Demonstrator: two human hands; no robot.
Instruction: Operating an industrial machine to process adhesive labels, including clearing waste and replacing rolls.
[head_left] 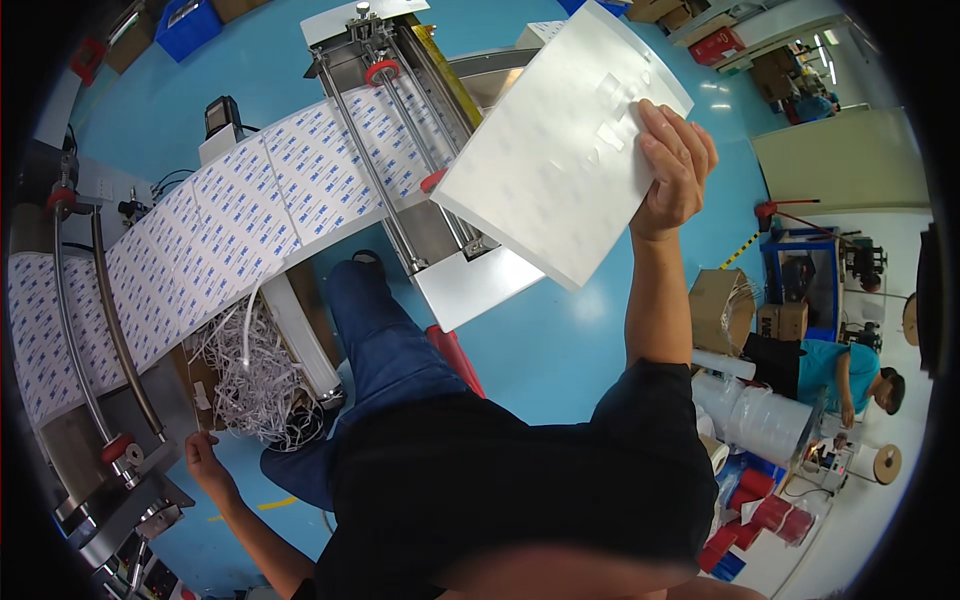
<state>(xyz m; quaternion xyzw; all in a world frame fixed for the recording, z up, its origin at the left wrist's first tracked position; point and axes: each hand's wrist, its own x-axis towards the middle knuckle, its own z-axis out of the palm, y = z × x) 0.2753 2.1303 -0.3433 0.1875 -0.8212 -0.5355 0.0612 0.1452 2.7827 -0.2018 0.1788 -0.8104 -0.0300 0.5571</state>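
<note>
My right hand [675, 168] grips the right edge of a white rectangular stack of sheets [560, 150], its fingers lying over the top face. The stack is raised and tilted beside a roller machine [400, 130], hiding part of it. Small cut or peeled patches show on the upper face near my fingers. My left hand [207, 465] is low at the left, fingers closed, beside the second roller frame [120, 450]. What it pinches, if anything, is too small to make out. A long white web with blue print [230, 205] stretches between the two roller frames.
Under the web, a cardboard box [200, 385] holds shredded paper strips [255, 365]. A blue bin [188, 28] stands far left. On the right are a cardboard carton [720, 310], wrapped rolls [755, 415], and a person in a teal shirt [835, 370] at work.
</note>
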